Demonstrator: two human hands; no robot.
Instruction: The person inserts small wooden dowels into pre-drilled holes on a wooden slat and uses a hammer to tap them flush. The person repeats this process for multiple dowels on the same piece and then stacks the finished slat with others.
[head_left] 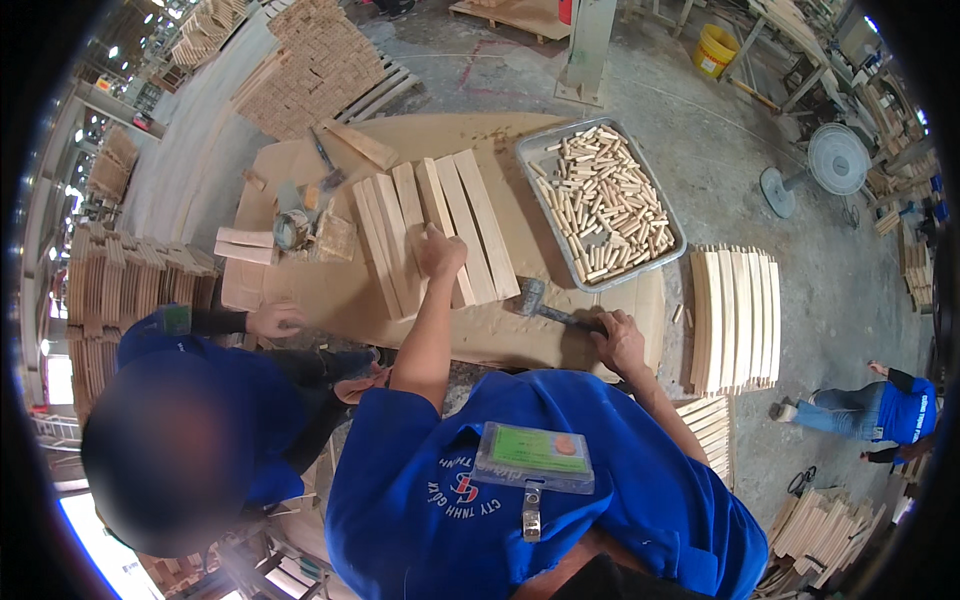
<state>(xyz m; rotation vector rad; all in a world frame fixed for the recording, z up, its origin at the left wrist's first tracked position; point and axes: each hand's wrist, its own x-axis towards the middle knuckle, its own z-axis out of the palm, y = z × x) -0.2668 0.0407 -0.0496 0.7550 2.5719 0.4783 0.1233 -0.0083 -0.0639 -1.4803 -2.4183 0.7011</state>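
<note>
A brown-topped table (510, 340) bore the shallow grey tray (632, 274). Boards (438, 200) lay side by side, left of the tray. On the floor, beyond the tray and to its right, stood a yellow bucket (708, 60); its contents could not be made out. The hammer (540, 303) lay on the tray's near side, head leftward. The right hand (620, 342), also near of the tray, was closed around the handle's end. The left hand (443, 252), left of the tray, was curled on the boards; whether it gripped one, I cannot tell. Farther left of the tray stood a tin (291, 230), contents unclear. Loose dowels (600, 190), pointing every way, were heaped in the tray.
</note>
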